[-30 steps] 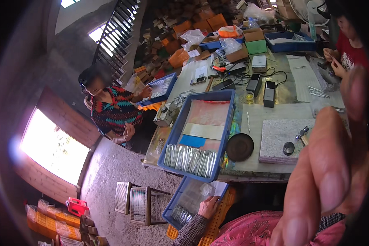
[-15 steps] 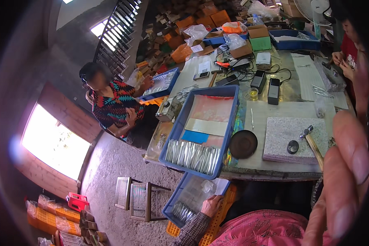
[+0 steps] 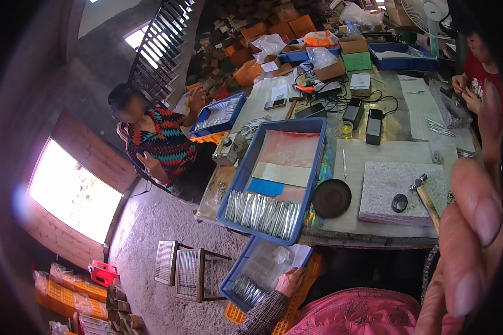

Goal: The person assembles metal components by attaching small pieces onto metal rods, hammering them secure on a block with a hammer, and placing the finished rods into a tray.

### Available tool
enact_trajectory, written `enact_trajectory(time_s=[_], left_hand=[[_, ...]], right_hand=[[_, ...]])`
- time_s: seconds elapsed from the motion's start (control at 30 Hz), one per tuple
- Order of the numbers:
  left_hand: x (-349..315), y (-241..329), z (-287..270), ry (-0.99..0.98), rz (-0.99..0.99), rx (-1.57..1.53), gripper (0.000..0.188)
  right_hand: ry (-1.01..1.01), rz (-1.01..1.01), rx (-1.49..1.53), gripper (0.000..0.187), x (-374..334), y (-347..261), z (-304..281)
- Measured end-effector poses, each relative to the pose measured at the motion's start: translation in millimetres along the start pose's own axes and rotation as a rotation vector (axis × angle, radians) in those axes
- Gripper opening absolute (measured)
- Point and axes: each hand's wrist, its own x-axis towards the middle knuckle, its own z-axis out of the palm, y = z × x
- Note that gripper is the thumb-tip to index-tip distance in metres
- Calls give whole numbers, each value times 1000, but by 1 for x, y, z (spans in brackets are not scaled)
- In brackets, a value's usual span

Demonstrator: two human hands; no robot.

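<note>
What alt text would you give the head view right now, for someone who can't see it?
The person's left hand rests on a blue tray of clear packets held low beside the worktable, while the right hand looms blurred against the lens. On the table sit a larger blue tray, a dark round dish and a hammer.

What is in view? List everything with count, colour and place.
large tray: one, blue, table centre
metal strips: one row, silvery, in the large tray's near end
round dish: one, dark, right of the large tray
stone slab: one, speckled grey, table right
hammer: one, wooden handle, on the slab
co-worker: one, zigzag top, seated left
lower tray: one, blue, below the table edge
left hand: on the lower tray
right hand: raised close to the lens
</note>
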Motion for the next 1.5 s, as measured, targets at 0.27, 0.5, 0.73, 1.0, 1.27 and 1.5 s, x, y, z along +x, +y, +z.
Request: enact_trajectory(time_s=[0.27, 0.5, 0.73, 1.0, 1.27, 1.5], left_hand=[[4, 11, 3, 14, -10, 0, 20], [5, 3, 5, 1, 8, 3, 20], [3, 0, 12, 21, 12, 33, 18], [5, -3, 14, 24, 28, 15, 17], [6, 2, 9, 4, 6, 26, 18], [9, 5, 9, 10, 30, 23, 19]], right_hand=[[2, 16, 32, 75, 0, -3, -1], [-3, 32, 65, 74, 1, -4, -1], [-7, 51, 99, 74, 1, -5, -2], [-9, 70, 137, 73, 0, -7, -1], [-16, 85, 177, 72, -1, -8, 0], [-27, 97, 214, 72, 0, -10, 0]])
